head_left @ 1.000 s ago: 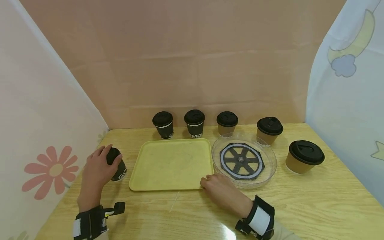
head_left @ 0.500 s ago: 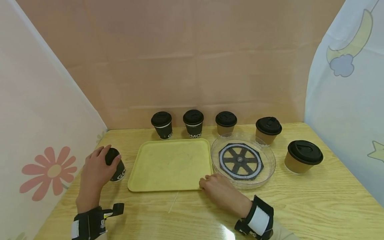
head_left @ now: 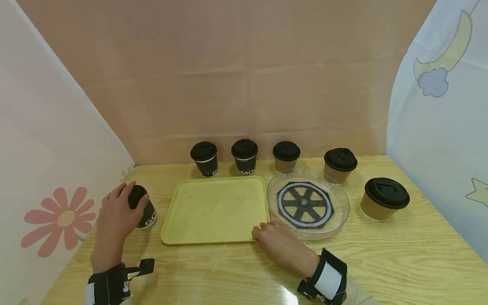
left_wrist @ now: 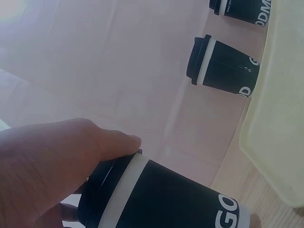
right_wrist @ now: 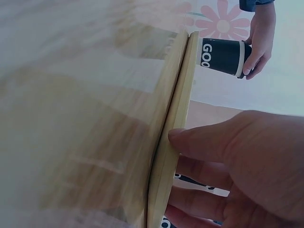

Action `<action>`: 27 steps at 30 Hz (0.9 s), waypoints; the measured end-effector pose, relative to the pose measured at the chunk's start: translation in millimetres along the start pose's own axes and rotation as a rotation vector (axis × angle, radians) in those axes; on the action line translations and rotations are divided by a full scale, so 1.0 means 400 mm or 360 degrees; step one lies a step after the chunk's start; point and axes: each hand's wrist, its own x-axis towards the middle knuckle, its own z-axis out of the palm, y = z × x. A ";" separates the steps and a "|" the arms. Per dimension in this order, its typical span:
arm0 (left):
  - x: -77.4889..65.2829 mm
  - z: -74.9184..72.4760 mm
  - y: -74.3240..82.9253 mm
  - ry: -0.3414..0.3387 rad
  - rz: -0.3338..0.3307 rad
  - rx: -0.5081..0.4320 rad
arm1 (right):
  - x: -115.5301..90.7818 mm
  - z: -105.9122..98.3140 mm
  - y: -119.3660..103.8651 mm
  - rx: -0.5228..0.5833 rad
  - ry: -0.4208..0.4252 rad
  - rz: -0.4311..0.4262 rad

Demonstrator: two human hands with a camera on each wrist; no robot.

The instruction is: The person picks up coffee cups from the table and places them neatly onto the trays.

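Note:
At the left of the table my left hand grips a black paper coffee cup by its black lid. White lettering runs round the lower part of this cup. The thumb lies along the lid's edge in the left wrist view, and part of the other fingers is hidden behind the cup. My right hand pinches the near right corner of a yellow tray. In the right wrist view its thumb presses the outside of the tray's rim while the fingers reach over the inner side.
Behind the tray stand two more black lidded cups. Brown cups with black lids stand at the back and right. Beside the tray's right edge lies a clear round dish with a black wheel-like insert.
My left hand and the cup in it have shifted slightly to the left, away from the tray. The right hand keeps its place on the tray's corner.

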 end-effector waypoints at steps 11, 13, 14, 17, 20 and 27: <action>0.014 -0.008 0.014 0.0071 0.0044 -0.0027 | 0.001 -0.005 -0.001 0.0008 -0.0018 0.0007; 0.020 -0.010 0.019 0.0078 0.0056 -0.0023 | 0.001 -0.004 -0.001 0.0010 -0.0012 0.0009; 0.023 -0.012 0.022 0.0075 0.0057 -0.0022 | 0.000 -0.004 -0.001 0.0011 -0.0010 0.0009; 0.029 -0.016 0.031 0.0066 0.0059 -0.0026 | -0.001 -0.002 0.000 0.0010 -0.0009 0.0011; 0.034 -0.019 0.040 0.0051 0.0056 -0.0026 | -0.002 0.000 0.002 0.0007 -0.0021 0.0013; 0.043 -0.018 0.056 0.0061 0.0079 -0.0047 | -0.004 0.005 0.002 -0.0015 -0.0031 0.0001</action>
